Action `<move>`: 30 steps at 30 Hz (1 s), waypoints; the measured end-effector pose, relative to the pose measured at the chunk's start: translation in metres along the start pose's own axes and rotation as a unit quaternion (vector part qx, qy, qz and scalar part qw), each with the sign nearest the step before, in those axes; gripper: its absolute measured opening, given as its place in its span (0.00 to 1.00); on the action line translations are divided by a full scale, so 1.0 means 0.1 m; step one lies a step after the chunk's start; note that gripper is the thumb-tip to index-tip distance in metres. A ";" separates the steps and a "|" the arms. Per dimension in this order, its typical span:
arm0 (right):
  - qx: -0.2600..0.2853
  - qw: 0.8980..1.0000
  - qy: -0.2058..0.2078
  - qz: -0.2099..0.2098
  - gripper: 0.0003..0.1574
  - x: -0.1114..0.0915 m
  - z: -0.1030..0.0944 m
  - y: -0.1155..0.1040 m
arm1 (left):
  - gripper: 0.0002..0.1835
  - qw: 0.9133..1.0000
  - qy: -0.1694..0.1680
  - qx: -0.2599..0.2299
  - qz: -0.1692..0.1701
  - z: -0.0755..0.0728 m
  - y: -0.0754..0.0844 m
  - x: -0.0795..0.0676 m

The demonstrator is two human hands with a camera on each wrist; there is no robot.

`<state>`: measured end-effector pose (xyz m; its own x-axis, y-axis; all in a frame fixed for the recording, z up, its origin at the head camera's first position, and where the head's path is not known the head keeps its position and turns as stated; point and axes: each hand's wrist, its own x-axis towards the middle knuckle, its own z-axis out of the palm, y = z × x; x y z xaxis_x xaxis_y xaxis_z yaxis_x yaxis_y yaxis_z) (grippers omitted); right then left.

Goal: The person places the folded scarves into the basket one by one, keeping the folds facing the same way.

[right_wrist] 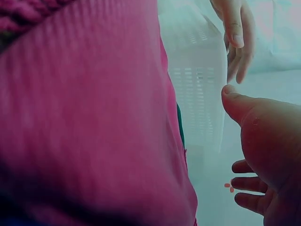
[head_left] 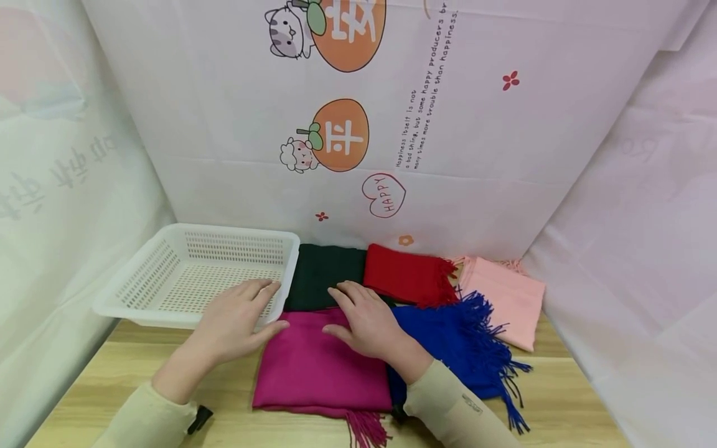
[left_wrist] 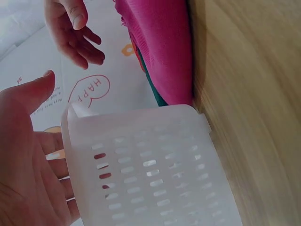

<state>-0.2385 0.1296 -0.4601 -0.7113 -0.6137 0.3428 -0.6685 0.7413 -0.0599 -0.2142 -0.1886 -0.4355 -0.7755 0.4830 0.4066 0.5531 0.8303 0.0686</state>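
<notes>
Both hands are held spread apart here, nothing gripped by either one: the left hand (head_left: 238, 323) is poised over the near right corner of the white perforated plastic basket (head_left: 196, 280), fingers loosely extended, and whether the rim is brushed cannot be told. The right hand (head_left: 370, 317) is held to the right of the basket, over the far edge of the folded magenta scarf (head_left: 325, 367), with no cloth pinched.

Trouble could be met right there! The magenta scarf is laid just beside the basket's near right corner, so if the left wrist were dropped, the rim might be knocked and the basket skewed. Its loose layers could be unfolded if only the top one were caught. Farther right of the basket, the fringed blue scarf (head_left: 442, 342) is packed against the magenta one and might be dragged along; its tassels are strewn onto the pink scarf (head_left: 504, 298), where a snag is risked. Against the basket's right side, the dark green folded cloth (head_left: 330, 267) is set close to the red scarf (head_left: 406, 274), so both could be rumpled by one careless sweep.
</notes>
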 end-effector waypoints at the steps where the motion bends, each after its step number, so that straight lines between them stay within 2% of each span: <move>1: -0.001 1.000 -0.001 0.002 0.50 -0.01 0.00 0.02 | 0.45 1.000 -0.002 -0.001 -0.001 0.01 0.01 0.01; 8: -0.007 1.000 -0.001 0.004 0.52 -0.08 -0.01 0.09 | 0.45 1.000 -0.002 0.006 0.010 0.08 0.12 0.08; 12: -0.004 1.000 -0.018 0.012 0.54 -0.11 -0.02 0.11 | 0.45 1.000 -0.005 0.015 0.024 0.09 0.17 0.10; 23: 0.004 0.998 -0.050 0.028 0.59 -0.17 -0.02 0.20 | 0.45 0.999 -0.037 0.014 0.028 0.12 0.30 0.15; 30: 0.014 0.997 -0.064 0.039 0.61 -0.20 -0.04 0.24 | 0.44 0.999 -0.033 0.008 0.040 0.15 0.35 0.18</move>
<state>-0.2397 0.1610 -0.4646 -0.7818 -0.5858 0.2137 -0.6150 0.7811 -0.1084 -0.2139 -0.1467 -0.4396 -0.7474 0.5656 0.3486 0.6100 0.7921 0.0228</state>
